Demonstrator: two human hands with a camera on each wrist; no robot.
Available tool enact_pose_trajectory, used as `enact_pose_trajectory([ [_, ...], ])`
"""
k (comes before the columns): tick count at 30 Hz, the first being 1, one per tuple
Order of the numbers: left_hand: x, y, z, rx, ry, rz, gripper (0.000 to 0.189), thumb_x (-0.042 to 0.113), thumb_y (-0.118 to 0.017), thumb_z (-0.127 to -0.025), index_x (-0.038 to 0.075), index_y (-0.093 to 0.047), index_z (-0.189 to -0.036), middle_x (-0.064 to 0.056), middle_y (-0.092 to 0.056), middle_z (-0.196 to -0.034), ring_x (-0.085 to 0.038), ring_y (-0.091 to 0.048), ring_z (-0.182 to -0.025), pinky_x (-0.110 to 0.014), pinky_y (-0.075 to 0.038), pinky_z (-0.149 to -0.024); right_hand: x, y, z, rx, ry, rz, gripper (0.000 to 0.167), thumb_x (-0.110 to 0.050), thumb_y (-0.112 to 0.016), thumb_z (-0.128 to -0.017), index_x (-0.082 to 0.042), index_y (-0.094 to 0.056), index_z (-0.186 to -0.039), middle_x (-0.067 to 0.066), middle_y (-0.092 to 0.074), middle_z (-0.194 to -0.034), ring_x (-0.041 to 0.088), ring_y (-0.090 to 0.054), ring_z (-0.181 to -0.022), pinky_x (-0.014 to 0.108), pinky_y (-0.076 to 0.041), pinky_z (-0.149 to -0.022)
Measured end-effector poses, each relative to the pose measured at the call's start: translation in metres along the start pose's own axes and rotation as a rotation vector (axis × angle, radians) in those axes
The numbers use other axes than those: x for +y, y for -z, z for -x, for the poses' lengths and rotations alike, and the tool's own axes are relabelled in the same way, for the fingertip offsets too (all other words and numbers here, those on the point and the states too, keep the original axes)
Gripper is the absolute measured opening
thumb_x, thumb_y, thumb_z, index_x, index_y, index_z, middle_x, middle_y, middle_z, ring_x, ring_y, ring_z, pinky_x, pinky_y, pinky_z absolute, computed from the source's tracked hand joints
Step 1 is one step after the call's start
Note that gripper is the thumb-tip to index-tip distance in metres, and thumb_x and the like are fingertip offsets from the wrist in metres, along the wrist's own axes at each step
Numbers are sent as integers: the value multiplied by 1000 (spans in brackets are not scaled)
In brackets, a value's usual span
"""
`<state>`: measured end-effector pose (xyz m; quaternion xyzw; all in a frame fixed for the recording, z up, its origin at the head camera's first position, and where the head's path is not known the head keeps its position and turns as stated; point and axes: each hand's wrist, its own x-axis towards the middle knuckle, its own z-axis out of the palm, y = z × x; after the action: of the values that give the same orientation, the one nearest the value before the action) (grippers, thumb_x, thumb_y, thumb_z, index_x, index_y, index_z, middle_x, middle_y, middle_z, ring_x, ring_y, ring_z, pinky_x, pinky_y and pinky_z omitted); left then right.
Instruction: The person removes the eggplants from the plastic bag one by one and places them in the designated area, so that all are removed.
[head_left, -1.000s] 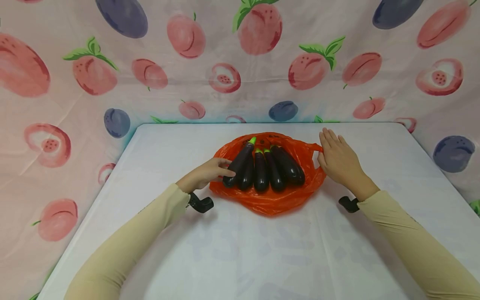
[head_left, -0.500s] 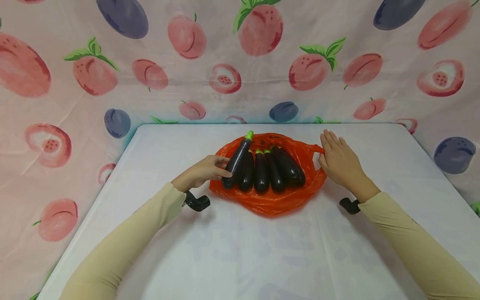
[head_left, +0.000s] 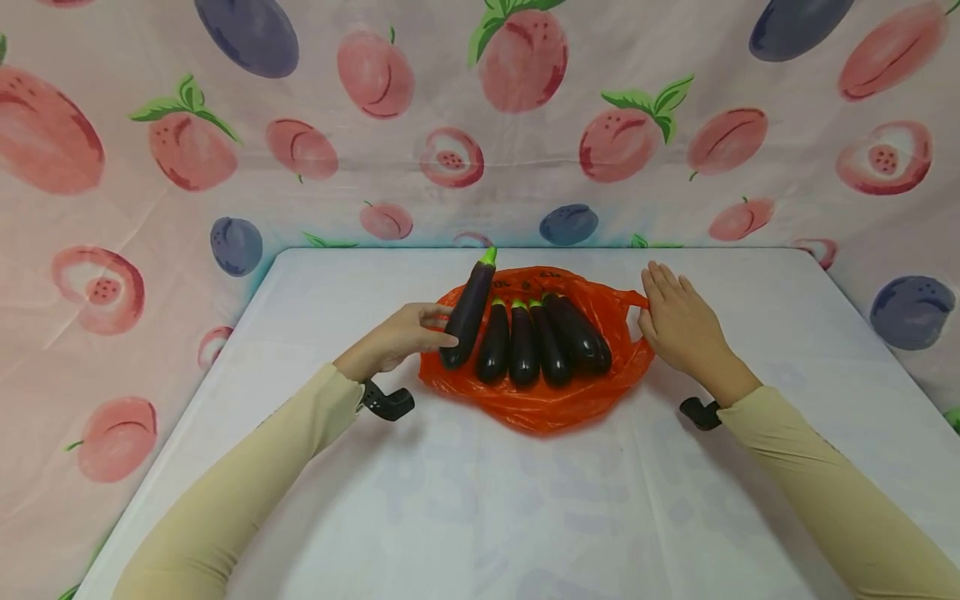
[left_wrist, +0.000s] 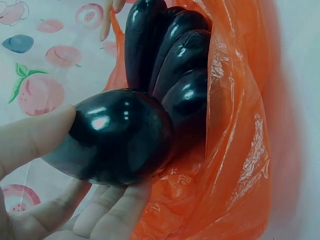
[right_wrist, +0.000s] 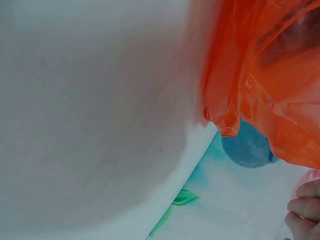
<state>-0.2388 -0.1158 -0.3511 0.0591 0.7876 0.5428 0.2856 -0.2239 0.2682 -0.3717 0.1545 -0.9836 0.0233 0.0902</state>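
In the head view, my left hand [head_left: 401, 337] grips a dark purple eggplant [head_left: 470, 310] near its rounded end, over the left side of a red-orange plastic bag [head_left: 536, 417]. Its green stem end tilts up toward the back. The left wrist view shows the thumb on top of this eggplant [left_wrist: 120, 135] and several fingers underneath. Several more eggplants [head_left: 524, 354] lie side by side on the bag, stems pointing away. At the bag's right edge, beside its handle loop, my right hand [head_left: 682, 321] lies with straight fingers. Part of that hand [right_wrist: 305, 207] shows at the right wrist view's lower corner.
A white-covered table [head_left: 525, 508] carries the bag near its far edge. Behind and to the sides hangs a pink cloth [head_left: 315, 200] printed with peaches and plums. Black wrist devices [head_left: 390, 402] sit below both hands.
The left hand has drawn its eggplant up and to the left, apart from the others, and its stem now rises past the bag's far edge. The right hand has stayed nearly still.
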Motion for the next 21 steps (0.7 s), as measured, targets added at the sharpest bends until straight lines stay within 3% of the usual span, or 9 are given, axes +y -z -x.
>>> enact_pose_trajectory([
  [9, 0, 0, 0, 55, -4, 64, 61, 8, -63, -89, 3, -35, -143, -19, -41, -142, -33, -51, -123, -43, -42, -107, 0, 1, 1, -4, -3, -9, 57, -17, -40, -94, 14, -29, -140, 31, -27, -148, 45, -26, -138, 56, -19, -115],
  [21, -3, 7, 2, 75, -50, 59, 60, 11, -61, -91, 2, -35, -144, -20, -40, -145, -33, -49, -126, -43, -40, -108, 0, 1, 1, -9, -4, -7, 56, -16, -40, -94, 14, -29, -140, 31, -27, -148, 45, -27, -137, 56, -20, -115],
])
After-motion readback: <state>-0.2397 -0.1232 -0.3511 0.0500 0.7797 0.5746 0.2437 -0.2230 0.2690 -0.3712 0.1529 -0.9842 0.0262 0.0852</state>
